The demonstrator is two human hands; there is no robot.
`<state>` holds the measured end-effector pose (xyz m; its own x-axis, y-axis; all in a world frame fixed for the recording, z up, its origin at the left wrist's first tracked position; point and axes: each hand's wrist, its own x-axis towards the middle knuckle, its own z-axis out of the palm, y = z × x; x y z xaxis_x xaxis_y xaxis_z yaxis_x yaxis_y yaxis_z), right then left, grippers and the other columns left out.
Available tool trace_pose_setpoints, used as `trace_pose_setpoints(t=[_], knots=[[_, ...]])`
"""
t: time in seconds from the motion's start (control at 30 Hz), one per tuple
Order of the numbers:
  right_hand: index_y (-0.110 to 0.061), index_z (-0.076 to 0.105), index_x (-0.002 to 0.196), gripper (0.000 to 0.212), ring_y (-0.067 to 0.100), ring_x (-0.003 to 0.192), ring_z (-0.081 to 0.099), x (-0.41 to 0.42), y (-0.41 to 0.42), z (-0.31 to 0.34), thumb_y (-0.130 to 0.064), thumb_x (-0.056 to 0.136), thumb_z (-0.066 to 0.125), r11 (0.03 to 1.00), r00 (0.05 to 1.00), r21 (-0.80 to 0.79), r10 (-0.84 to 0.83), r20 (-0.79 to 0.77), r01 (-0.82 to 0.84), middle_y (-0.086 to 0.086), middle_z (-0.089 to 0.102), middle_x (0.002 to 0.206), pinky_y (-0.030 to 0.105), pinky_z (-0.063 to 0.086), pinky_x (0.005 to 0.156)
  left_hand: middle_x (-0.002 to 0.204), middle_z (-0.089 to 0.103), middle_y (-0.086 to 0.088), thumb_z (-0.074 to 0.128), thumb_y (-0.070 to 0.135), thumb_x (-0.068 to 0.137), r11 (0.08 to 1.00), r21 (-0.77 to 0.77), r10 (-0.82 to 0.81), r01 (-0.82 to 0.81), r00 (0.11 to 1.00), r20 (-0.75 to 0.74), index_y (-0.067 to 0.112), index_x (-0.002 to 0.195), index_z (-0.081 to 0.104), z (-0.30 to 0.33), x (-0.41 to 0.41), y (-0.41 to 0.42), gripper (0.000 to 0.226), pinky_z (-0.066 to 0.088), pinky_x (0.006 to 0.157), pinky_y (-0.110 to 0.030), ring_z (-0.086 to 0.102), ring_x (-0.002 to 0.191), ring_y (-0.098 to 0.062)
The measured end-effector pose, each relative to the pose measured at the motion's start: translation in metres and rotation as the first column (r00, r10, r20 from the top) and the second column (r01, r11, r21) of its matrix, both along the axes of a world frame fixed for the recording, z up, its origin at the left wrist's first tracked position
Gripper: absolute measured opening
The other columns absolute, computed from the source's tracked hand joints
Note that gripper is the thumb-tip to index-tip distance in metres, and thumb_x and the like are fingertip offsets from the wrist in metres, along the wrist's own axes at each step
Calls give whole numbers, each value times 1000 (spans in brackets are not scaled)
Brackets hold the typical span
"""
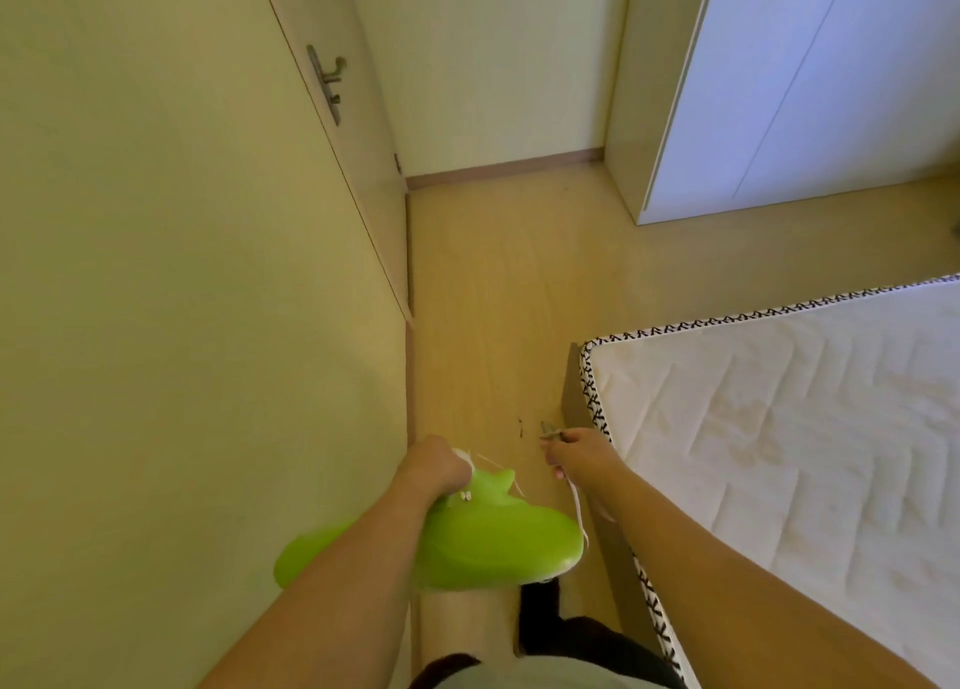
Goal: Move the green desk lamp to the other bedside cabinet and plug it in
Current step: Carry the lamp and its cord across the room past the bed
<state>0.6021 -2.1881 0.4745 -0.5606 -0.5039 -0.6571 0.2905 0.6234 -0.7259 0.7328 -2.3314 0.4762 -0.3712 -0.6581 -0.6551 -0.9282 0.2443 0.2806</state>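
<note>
The green desk lamp (pixel 483 543) hangs low in the middle of the head view, above the floor of a narrow aisle. My left hand (pixel 436 467) is shut on its upper part, and its broad green base points right and down. A thin white cord (pixel 575 506) runs from the lamp to my right hand (pixel 579 454), which is shut on the cord's end; metal plug prongs (pixel 549 431) stick out past the fingers. No bedside cabinet is in view.
A bare white mattress (pixel 779 454) with a black-and-white edge fills the right. A wall and a door with a metal handle (pixel 327 82) close off the left. Wooden floor (pixel 493 283) runs ahead to a white wardrobe (pixel 810 90) at the back right.
</note>
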Motion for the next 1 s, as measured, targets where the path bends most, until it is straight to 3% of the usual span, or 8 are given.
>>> trace_pose_setpoints(t=[0.17,0.3,0.43,0.57,0.8,0.93,1.0], knots=[[0,68,91,21,14,53,43,-69,-64,17,-16,90,55,999,999,-27,37,-33,-38,7,53,64,21,35,50,127,60,-14,57,19,80,999,-41,-20,18,998,-59,6,124,56,22,-79,-66,46,48,89,-32,58,114,-30],[-3,66,82,16,18,58,45,-126,-109,16,-14,89,57,1000,1000,-18,-10,-29,9,13,56,72,29,39,60,128,58,-11,54,20,80,999,-45,-12,7,994,-111,10,127,53,24,-140,-117,48,47,89,-33,56,114,-30],[-4,64,81,14,19,59,45,-182,-159,0,-12,89,56,999,999,12,-33,-15,33,14,54,73,30,38,62,122,62,-12,56,18,75,1000,-20,-6,4,991,-132,9,119,59,10,-201,-172,45,51,90,-36,59,108,-30],[-1,66,89,17,18,59,43,-251,-229,-16,-12,91,54,998,998,13,-58,6,58,13,53,72,30,36,62,131,58,-12,58,21,78,1000,12,-15,16,995,-100,9,129,55,-9,-276,-252,53,47,93,-31,57,117,-29],[-6,60,84,14,18,58,41,-377,-329,-9,-16,92,53,988,990,60,-140,-33,142,15,49,74,27,32,56,138,53,-12,57,23,82,989,0,-151,151,986,-69,10,136,47,-10,-420,-368,56,45,96,-33,53,122,-30],[-7,62,82,16,21,69,46,-438,-351,-5,-19,89,56,972,973,59,-228,-32,230,15,52,76,32,33,66,128,60,-10,56,16,80,959,-54,-282,279,958,-57,12,127,52,-5,-510,-394,47,45,84,-30,57,115,-30],[-5,65,85,17,21,68,46,-469,-356,-6,-19,89,56,954,956,62,-293,-21,293,14,53,76,30,34,65,126,61,-9,55,15,81,940,-77,-336,333,941,-35,12,126,53,-6,-551,-402,45,43,78,-28,58,113,-29]])
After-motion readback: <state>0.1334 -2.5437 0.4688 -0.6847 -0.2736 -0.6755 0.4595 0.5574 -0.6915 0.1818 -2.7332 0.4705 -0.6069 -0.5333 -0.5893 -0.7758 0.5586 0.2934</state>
